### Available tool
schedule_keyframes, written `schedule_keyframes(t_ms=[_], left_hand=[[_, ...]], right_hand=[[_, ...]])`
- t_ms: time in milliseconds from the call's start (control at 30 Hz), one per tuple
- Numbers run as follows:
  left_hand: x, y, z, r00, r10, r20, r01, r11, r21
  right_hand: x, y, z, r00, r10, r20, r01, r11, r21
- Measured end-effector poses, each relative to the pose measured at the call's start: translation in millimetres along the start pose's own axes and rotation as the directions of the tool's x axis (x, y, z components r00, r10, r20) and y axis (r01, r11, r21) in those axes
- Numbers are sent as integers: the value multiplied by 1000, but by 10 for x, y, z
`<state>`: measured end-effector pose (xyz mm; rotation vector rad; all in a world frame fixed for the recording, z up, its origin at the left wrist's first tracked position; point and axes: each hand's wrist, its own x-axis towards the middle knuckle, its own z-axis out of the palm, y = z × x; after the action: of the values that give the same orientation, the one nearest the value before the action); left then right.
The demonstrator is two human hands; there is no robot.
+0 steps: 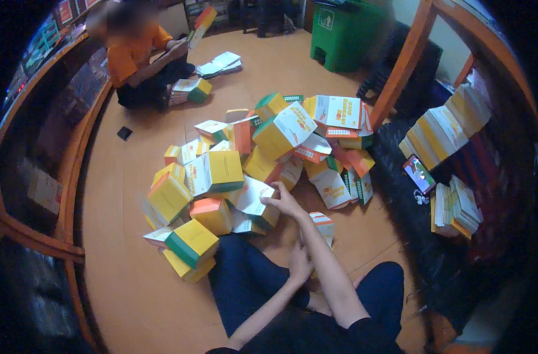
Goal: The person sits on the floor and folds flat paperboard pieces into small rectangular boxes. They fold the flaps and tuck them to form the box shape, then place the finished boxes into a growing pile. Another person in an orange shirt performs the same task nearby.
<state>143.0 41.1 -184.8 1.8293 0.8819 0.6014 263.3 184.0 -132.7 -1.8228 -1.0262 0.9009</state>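
Observation:
My right hand (285, 203) reaches over the near side of a heap of folded cartons. Its thumb and fingers are apart, and the thumb lies at the edge of a tilted carton (252, 194) with a white panel. My left hand (300, 265) is low between my crossed legs, partly behind my right forearm. Its fingers are mostly hidden, so what it holds, if anything, is unclear. Just beyond that forearm is a white carton piece with orange (322, 223). Nearest my left knee, a yellow carton with a green side (193, 241) rests on another yellow one.
Flat carton stacks (437, 135) and another bundle (458, 206) lie at the right beside a lit phone (419, 173). An orange post (404, 62) and green bin (339, 38) stand beyond. A seated person (140, 62) handles a carton at the far left; a dark phone (125, 133) lies nearby.

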Motion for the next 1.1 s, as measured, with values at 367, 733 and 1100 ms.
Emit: schedule_keyframes(t_ms=[367,733,1100], left_hand=[[-16,-699,544,803,-500,325,471,866,167],[175,-411,113,894,-263,361,379,875,-301],[124,-529,97,949,-101,298,182,949,-258]], right_hand=[[-918,-46,-529,1000,-11,1,10,924,382],[-2192,960,-1100,823,484,-297,-59,594,803],[-2017,1678,-876,845,365,-390,-200,893,402]])
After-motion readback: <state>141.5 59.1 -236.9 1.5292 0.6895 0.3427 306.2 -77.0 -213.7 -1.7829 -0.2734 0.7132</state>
